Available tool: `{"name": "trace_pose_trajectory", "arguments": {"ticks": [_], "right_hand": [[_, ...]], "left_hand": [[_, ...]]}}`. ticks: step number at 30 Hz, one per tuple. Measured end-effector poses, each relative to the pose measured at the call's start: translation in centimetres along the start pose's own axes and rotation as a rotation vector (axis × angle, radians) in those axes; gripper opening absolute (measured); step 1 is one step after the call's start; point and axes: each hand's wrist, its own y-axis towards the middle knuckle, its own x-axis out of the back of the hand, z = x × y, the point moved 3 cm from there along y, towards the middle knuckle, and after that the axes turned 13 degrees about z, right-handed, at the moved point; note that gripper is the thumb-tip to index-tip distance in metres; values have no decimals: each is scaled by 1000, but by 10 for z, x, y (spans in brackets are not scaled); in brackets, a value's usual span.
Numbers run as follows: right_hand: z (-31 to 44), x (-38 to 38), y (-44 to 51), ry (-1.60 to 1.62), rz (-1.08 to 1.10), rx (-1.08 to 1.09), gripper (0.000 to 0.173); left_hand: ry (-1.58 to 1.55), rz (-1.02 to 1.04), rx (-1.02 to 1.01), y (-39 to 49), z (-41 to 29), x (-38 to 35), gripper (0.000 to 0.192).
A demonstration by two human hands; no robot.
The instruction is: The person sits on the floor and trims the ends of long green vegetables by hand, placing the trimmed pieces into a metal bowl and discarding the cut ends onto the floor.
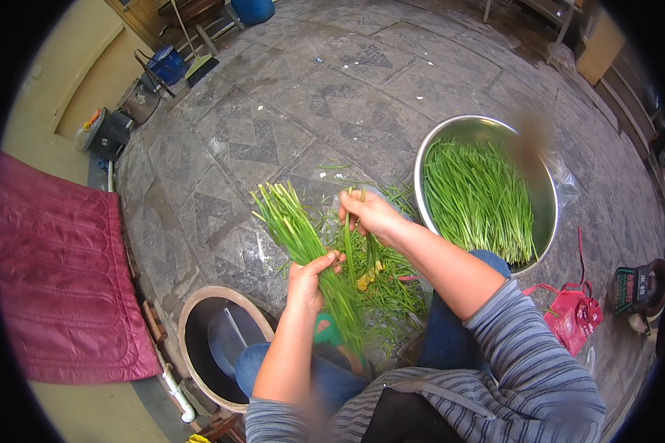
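Observation:
A thick bundle of garlic chives (296, 221) is gripped by my left hand (310, 277), its pale cut ends pointing up and away, its green tips hanging towards my foot. Just right of those ends, my right hand (368, 213) pinches a few loose green blades (349, 243). Below both hands lies a pile of loose green scraps (399, 288) on clear plastic, with a yellowish leaf (370, 276) among them. To the right stands a large steel basin (419, 183) holding many chives laid side by side (476, 199).
A round-rimmed dark vessel (191, 304) stands by my left knee. Red fabric with straps (571, 315) lies at the right. A broom (200, 69), a blue bucket (167, 63) and a metal pot (138, 101) line the upper left wall. A maroon quilted cover (72, 271) hangs at the left.

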Motion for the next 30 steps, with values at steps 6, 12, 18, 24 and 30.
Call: {"name": "trace_pose_trajectory", "arguments": {"ticks": [6, 12, 18, 24, 30], "right_hand": [[11, 10, -7, 162, -31, 132, 23], [13, 5, -6, -26, -4, 140, 16], [19, 16, -10, -7, -43, 142, 19], [12, -3, -6, -134, 83, 161, 22], [11, 9, -7, 50, 82, 77, 14]], "left_hand": [[71, 106, 102, -2, 3, -3, 36], [81, 177, 62, 0, 4, -4, 59], [48, 210, -11, 1, -5, 2, 65], [70, 137, 77, -1, 4, -2, 53], [7, 66, 26, -1, 0, 4, 32]]}}
